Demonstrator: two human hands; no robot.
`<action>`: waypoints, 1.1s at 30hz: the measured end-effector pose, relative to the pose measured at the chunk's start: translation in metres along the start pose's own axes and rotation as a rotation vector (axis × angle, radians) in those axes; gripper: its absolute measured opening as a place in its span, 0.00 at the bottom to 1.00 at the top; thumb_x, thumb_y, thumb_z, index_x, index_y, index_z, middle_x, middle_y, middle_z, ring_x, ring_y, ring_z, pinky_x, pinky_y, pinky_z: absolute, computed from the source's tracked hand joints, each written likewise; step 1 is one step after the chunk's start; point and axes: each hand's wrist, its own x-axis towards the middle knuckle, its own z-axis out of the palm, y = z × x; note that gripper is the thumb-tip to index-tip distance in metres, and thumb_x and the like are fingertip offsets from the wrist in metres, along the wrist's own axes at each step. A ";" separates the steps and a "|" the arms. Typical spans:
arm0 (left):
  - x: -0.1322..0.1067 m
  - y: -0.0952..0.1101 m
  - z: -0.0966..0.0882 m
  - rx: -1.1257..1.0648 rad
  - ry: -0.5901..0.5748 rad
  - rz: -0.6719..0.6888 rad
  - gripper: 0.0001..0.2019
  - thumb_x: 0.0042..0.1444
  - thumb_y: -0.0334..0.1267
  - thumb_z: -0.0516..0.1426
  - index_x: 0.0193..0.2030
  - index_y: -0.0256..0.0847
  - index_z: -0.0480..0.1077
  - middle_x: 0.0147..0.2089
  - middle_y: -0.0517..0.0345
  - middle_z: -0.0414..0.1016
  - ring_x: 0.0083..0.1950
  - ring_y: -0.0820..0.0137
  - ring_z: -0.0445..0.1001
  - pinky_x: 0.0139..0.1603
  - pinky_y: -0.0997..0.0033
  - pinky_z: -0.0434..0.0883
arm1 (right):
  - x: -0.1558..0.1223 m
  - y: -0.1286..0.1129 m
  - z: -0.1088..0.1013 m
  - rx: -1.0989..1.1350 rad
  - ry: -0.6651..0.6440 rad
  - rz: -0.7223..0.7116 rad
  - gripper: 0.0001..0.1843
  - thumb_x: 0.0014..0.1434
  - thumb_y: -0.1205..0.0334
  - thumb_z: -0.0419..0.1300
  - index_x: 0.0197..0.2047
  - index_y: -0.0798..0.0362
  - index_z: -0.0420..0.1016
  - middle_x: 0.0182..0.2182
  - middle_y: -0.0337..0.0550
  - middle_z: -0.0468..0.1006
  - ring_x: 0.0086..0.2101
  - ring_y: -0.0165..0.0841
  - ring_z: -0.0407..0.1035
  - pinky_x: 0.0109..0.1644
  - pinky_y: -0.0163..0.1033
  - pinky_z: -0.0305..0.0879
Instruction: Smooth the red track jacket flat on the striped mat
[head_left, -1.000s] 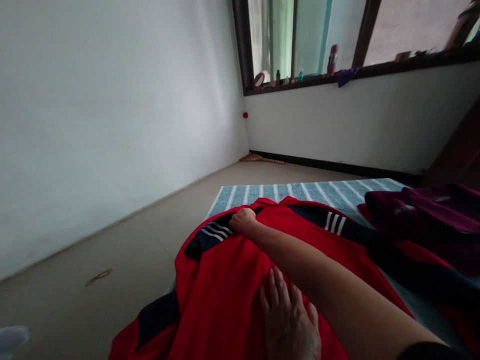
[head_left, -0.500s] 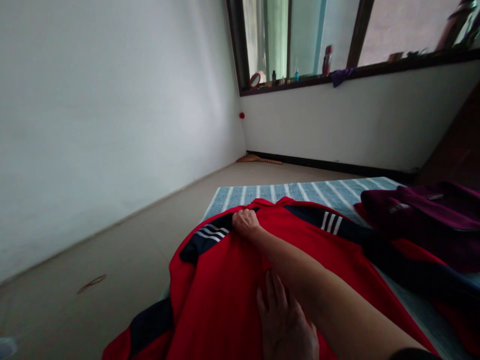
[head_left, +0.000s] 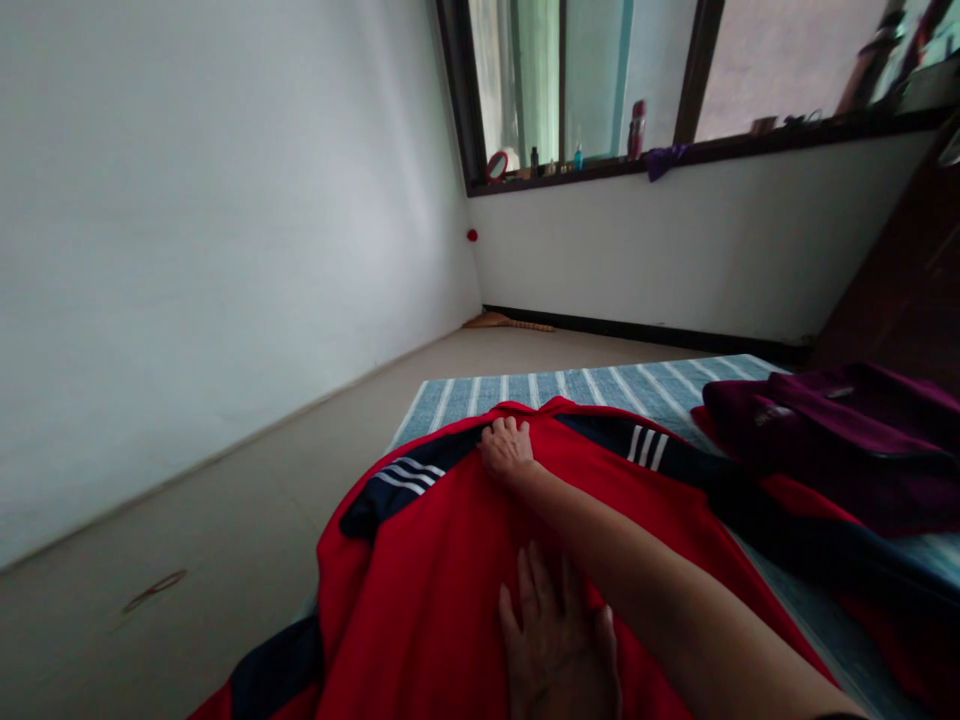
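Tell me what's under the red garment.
Striped cloth shows beyond the collar and apparently continues beneath the garment. The covered part, and anything else under there, cannot be seen.

A red-and-navy fabric garment (head_left: 442,560) lies on a blue-and-white striped cloth (head_left: 442,402), a purple fabric bundle (head_left: 840,440) at its two o'clock, a thin brown loop (head_left: 154,591) at nine.

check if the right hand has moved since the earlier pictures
Yes: judged against the red collar, the right hand has moved rightward in view, closer to it.
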 end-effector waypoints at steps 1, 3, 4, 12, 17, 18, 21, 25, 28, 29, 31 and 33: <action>0.001 0.000 -0.001 -0.004 -0.017 0.004 0.26 0.60 0.47 0.49 0.65 0.46 0.60 0.68 0.42 0.56 0.68 0.51 0.54 0.62 0.40 0.54 | -0.002 0.000 0.002 0.016 0.006 0.014 0.20 0.67 0.53 0.46 0.53 0.57 0.68 0.54 0.58 0.65 0.54 0.48 0.57 0.54 0.60 0.53; 0.002 0.001 -0.003 -0.011 -0.049 0.016 0.26 0.60 0.48 0.49 0.65 0.47 0.59 0.67 0.42 0.56 0.68 0.50 0.54 0.62 0.39 0.54 | -0.004 0.000 0.004 0.046 0.009 0.035 0.25 0.66 0.47 0.45 0.56 0.56 0.66 0.57 0.60 0.62 0.55 0.51 0.54 0.55 0.64 0.49; 0.003 0.002 -0.005 -0.009 -0.055 0.012 0.26 0.60 0.49 0.48 0.65 0.48 0.59 0.68 0.42 0.55 0.68 0.50 0.53 0.62 0.39 0.54 | -0.005 0.000 0.004 0.060 0.006 0.034 0.27 0.65 0.44 0.46 0.57 0.56 0.65 0.58 0.60 0.61 0.56 0.51 0.54 0.55 0.65 0.48; 0.006 0.006 -0.015 0.009 -0.108 -0.059 0.26 0.62 0.49 0.47 0.65 0.45 0.59 0.68 0.41 0.52 0.69 0.52 0.52 0.64 0.42 0.52 | -0.021 0.020 -0.001 0.101 0.033 0.032 0.27 0.65 0.45 0.46 0.58 0.56 0.64 0.58 0.60 0.61 0.57 0.49 0.54 0.59 0.56 0.45; 0.010 0.005 -0.018 0.013 -0.160 -0.060 0.27 0.61 0.49 0.47 0.65 0.45 0.57 0.70 0.43 0.49 0.70 0.52 0.48 0.65 0.43 0.50 | -0.025 0.035 0.002 0.128 0.004 0.074 0.34 0.63 0.40 0.47 0.61 0.57 0.61 0.61 0.63 0.58 0.60 0.52 0.51 0.60 0.57 0.43; 0.011 0.006 -0.020 0.014 -0.181 -0.073 0.27 0.61 0.49 0.47 0.66 0.45 0.57 0.70 0.44 0.48 0.70 0.52 0.48 0.65 0.43 0.50 | -0.026 0.037 0.001 0.135 -0.002 0.064 0.34 0.63 0.40 0.47 0.62 0.57 0.61 0.61 0.62 0.58 0.60 0.51 0.51 0.61 0.56 0.43; 0.014 0.006 -0.023 0.013 -0.239 -0.098 0.27 0.61 0.48 0.48 0.66 0.45 0.56 0.70 0.45 0.46 0.71 0.54 0.46 0.66 0.45 0.48 | -0.033 0.043 -0.004 0.149 -0.005 0.031 0.33 0.63 0.41 0.47 0.62 0.57 0.61 0.62 0.60 0.57 0.62 0.48 0.49 0.63 0.53 0.41; 0.015 0.005 -0.025 0.022 -0.244 -0.089 0.27 0.61 0.47 0.48 0.67 0.44 0.55 0.70 0.45 0.45 0.71 0.54 0.46 0.67 0.46 0.48 | -0.049 0.051 -0.006 0.155 -0.004 0.040 0.33 0.65 0.44 0.47 0.63 0.61 0.59 0.64 0.63 0.54 0.64 0.48 0.45 0.64 0.53 0.39; 0.014 0.005 -0.027 0.044 -0.228 -0.067 0.27 0.62 0.46 0.46 0.67 0.43 0.55 0.71 0.45 0.46 0.71 0.54 0.46 0.66 0.45 0.49 | -0.056 0.054 -0.005 0.169 -0.026 0.037 0.36 0.64 0.43 0.47 0.65 0.63 0.56 0.64 0.64 0.52 0.64 0.49 0.44 0.64 0.53 0.43; 0.014 0.005 -0.029 0.055 -0.224 -0.062 0.26 0.62 0.45 0.46 0.67 0.42 0.55 0.70 0.44 0.46 0.71 0.54 0.47 0.66 0.45 0.49 | -0.058 0.055 -0.005 0.174 -0.031 0.030 0.37 0.64 0.43 0.48 0.65 0.63 0.55 0.64 0.65 0.52 0.64 0.49 0.44 0.64 0.53 0.44; 0.013 0.006 -0.033 0.076 -0.219 -0.054 0.26 0.63 0.43 0.45 0.67 0.42 0.55 0.70 0.44 0.47 0.70 0.55 0.47 0.66 0.46 0.50 | -0.060 0.054 -0.006 0.183 -0.032 0.016 0.37 0.64 0.44 0.49 0.65 0.65 0.55 0.65 0.66 0.51 0.64 0.50 0.43 0.64 0.53 0.43; 0.014 0.008 -0.037 0.098 -0.229 -0.053 0.26 0.63 0.41 0.44 0.67 0.41 0.55 0.70 0.44 0.48 0.70 0.55 0.48 0.65 0.46 0.51 | -0.064 0.052 -0.007 0.191 -0.027 -0.008 0.36 0.65 0.46 0.49 0.66 0.65 0.54 0.65 0.66 0.50 0.65 0.49 0.41 0.65 0.53 0.41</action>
